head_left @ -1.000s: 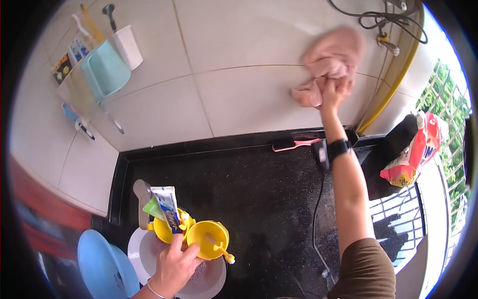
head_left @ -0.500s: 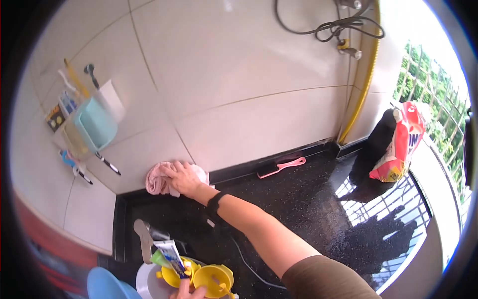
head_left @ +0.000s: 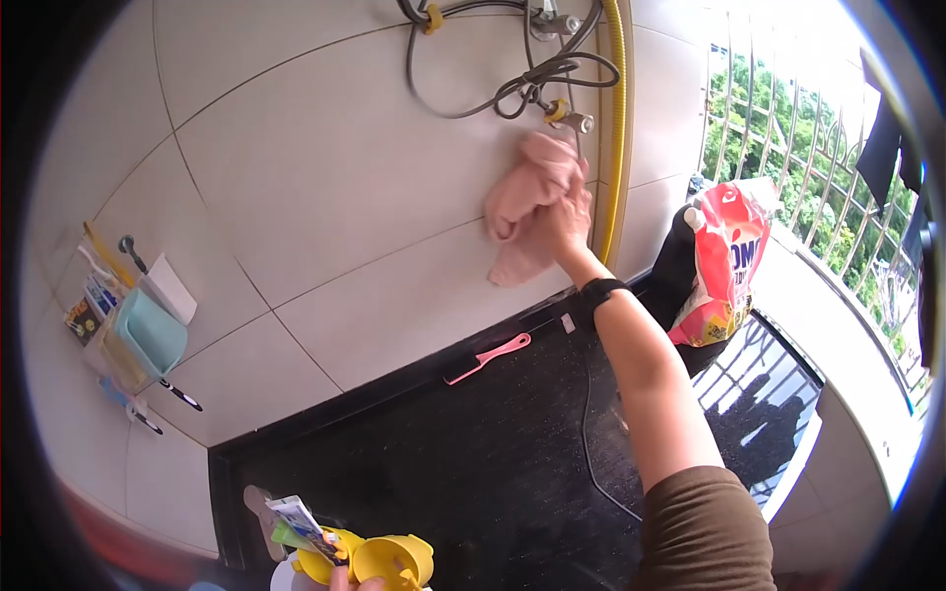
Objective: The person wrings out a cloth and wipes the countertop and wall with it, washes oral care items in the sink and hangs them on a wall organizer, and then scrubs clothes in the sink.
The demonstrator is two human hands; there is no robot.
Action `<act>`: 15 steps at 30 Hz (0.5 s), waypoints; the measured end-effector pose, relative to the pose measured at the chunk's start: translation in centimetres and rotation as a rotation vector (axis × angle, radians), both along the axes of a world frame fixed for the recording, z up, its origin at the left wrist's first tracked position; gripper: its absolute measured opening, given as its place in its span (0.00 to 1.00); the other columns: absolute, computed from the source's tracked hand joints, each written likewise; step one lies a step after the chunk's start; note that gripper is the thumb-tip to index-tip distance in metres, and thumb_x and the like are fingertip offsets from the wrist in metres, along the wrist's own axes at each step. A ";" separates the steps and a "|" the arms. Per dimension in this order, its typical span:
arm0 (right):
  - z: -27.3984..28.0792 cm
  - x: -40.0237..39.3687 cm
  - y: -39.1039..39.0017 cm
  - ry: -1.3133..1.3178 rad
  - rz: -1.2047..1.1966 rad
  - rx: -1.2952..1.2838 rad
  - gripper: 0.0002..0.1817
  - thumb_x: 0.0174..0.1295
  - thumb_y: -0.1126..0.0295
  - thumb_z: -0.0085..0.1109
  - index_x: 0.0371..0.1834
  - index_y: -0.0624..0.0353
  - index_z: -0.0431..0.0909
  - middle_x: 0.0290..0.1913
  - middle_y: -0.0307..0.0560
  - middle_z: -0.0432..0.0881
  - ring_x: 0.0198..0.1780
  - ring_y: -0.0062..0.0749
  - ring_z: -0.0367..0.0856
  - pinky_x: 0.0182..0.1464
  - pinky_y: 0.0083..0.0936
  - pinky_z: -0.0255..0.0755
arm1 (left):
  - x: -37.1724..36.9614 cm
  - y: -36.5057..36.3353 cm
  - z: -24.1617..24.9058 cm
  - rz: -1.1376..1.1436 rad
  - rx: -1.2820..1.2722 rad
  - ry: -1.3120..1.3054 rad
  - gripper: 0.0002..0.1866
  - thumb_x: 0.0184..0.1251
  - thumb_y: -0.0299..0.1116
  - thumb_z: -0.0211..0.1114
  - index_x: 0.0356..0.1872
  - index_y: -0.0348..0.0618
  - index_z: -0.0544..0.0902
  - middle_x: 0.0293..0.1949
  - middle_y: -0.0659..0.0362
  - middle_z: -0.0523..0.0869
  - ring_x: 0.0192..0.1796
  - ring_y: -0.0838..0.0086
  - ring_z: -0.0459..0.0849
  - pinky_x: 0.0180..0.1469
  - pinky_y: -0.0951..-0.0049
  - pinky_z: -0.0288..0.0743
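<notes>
My right hand [head_left: 570, 219] presses a crumpled pink cloth [head_left: 522, 197] against the tiled wall, just below the taps. Its fingers lie on the cloth's right side, and a black band circles the wrist. At the bottom edge, only fingertips of my left hand [head_left: 357, 581] show, closed at the two yellow cups [head_left: 399, 559]. A white and blue toothpaste tube [head_left: 301, 520] and something green stand in the left cup. Beneath the cups, part of a pale round basin [head_left: 284, 574] is visible. The rest of my left hand is out of frame.
A pink-handled brush [head_left: 488, 358] lies on the black counter [head_left: 434, 443] along the wall. A red detergent pouch [head_left: 729, 261] stands at right, near the railing. Taps [head_left: 567, 120] with looped hoses and a yellow pipe [head_left: 616, 128] line the wall; a toothbrush holder [head_left: 148, 330] hangs left.
My right hand has carried the pink cloth from the wall's base at left, up and right to below the taps. The view has turned right. My left hand stays at the yellow cups.
</notes>
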State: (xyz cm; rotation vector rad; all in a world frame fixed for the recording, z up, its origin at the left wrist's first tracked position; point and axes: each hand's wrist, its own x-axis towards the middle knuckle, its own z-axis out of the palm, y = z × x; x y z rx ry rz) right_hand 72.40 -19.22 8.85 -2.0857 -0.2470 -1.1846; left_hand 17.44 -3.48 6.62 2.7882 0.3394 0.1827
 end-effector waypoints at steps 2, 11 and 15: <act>-1.7 1.0 -3.0 0.273 0.128 0.196 0.37 0.53 0.60 0.58 0.68 0.56 0.57 0.59 0.61 0.69 0.57 0.56 0.71 0.59 0.43 0.66 | 0.6 -0.5 0.7 0.000 0.022 0.017 0.11 0.51 0.30 0.67 0.37 0.40 0.81 0.43 0.46 0.75 0.42 0.51 0.77 0.43 0.60 0.73; 6.6 1.4 3.5 0.248 0.143 0.353 0.45 0.52 0.47 0.59 0.66 0.64 0.55 0.67 0.65 0.56 0.68 0.61 0.55 0.67 0.37 0.56 | 3.3 -3.5 3.0 -0.052 0.106 0.000 0.11 0.48 0.26 0.68 0.36 0.39 0.81 0.39 0.47 0.76 0.37 0.52 0.78 0.38 0.62 0.74; -1.5 4.4 2.6 -0.091 0.067 0.165 0.45 0.49 0.45 0.60 0.70 0.46 0.53 0.67 0.54 0.63 0.66 0.50 0.63 0.65 0.35 0.62 | 3.1 -4.8 3.8 -0.094 0.076 0.000 0.11 0.48 0.26 0.68 0.36 0.39 0.82 0.39 0.47 0.76 0.37 0.52 0.79 0.37 0.62 0.75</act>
